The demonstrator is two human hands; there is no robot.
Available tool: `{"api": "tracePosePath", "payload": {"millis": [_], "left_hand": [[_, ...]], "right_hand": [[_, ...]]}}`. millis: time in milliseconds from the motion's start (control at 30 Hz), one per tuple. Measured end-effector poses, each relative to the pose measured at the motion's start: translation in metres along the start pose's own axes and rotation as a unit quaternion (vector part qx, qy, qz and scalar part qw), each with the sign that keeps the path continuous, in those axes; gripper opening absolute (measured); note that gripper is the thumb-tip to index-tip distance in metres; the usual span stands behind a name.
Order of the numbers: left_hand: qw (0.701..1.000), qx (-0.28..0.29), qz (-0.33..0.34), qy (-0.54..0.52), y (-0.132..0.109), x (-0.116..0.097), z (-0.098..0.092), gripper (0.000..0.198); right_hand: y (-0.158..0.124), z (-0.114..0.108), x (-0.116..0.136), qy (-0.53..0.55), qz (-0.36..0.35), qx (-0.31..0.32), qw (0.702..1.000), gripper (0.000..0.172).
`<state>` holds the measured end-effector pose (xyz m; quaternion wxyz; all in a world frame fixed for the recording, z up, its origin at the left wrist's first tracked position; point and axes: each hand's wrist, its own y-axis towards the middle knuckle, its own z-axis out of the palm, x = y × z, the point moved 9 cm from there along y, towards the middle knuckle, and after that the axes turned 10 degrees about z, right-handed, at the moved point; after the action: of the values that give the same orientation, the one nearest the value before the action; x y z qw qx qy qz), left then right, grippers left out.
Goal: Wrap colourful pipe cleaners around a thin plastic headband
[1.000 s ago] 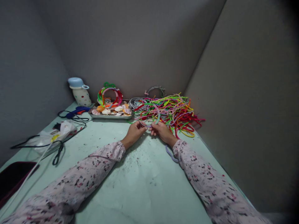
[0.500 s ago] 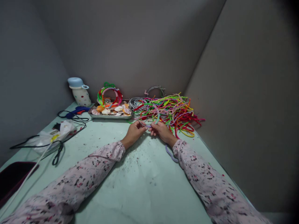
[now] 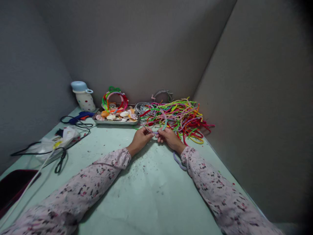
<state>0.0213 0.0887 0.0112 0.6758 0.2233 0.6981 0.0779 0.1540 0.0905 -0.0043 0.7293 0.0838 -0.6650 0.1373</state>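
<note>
Both hands meet over the far middle of the table around a thin curved headband (image 3: 165,121), its right side wrapped in pale green and lilac pipe cleaner. My left hand (image 3: 141,138) is closed, pinching the bare grey wire part at the left. Close beside it, my right hand (image 3: 170,137) pinches the wrapped part, with a bit of lilac pipe cleaner (image 3: 155,132) showing between the fingertips. The fingers partly hide the band's lower stretch. A loose lilac pipe cleaner (image 3: 179,161) lies by my right wrist, partly under the sleeve.
Behind my hands lies a heap of coloured pipe cleaners (image 3: 186,114), with grey wire bands (image 3: 146,107) beside it. A metal tray (image 3: 117,123) holds shells and wrapped headbands (image 3: 114,98). Leftward are a bottle (image 3: 84,98), black cables (image 3: 75,122), a plastic bag (image 3: 46,147) and a dark container (image 3: 17,186).
Hardly anything differs. Both hands keep their pinch on the headband in nearly the same place, with only a slight shift at the fingertips.
</note>
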Motion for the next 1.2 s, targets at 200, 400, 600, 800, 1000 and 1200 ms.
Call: {"api": "tracePosePath", "payload": {"millis": [200,400,600,800,1000,1200], "left_hand": [[1.000,-0.002,-0.004,0.001,-0.0001,-0.0022,0.0001,0.025],[1.000,0.002,-0.009,-0.002,-0.0009,-0.0031,0.0013,0.022],[1.000,0.011,-0.011,-0.016,-0.0007,-0.0025,0.0028,0.022],[1.000,0.015,-0.017,-0.019,-0.0008,-0.0032,0.0042,0.022],[1.000,0.004,-0.017,-0.010,-0.0012,-0.0040,0.0020,0.024],[1.000,-0.009,-0.016,0.007,-0.0003,0.0000,-0.0006,0.029]], "right_hand": [[-0.0001,0.0006,0.0002,0.005,0.006,-0.001,1.000,0.027],[-0.0001,0.0002,0.0001,-0.001,0.005,-0.002,1.000,0.027],[-0.0016,0.0010,0.0020,0.001,0.009,-0.006,1.000,0.029],[-0.0008,0.0004,0.0007,0.003,0.005,-0.003,1.000,0.027],[0.0003,-0.0003,-0.0010,0.005,0.008,-0.002,1.000,0.026],[0.0007,-0.0009,-0.0005,0.011,0.002,-0.002,1.000,0.026]]}}
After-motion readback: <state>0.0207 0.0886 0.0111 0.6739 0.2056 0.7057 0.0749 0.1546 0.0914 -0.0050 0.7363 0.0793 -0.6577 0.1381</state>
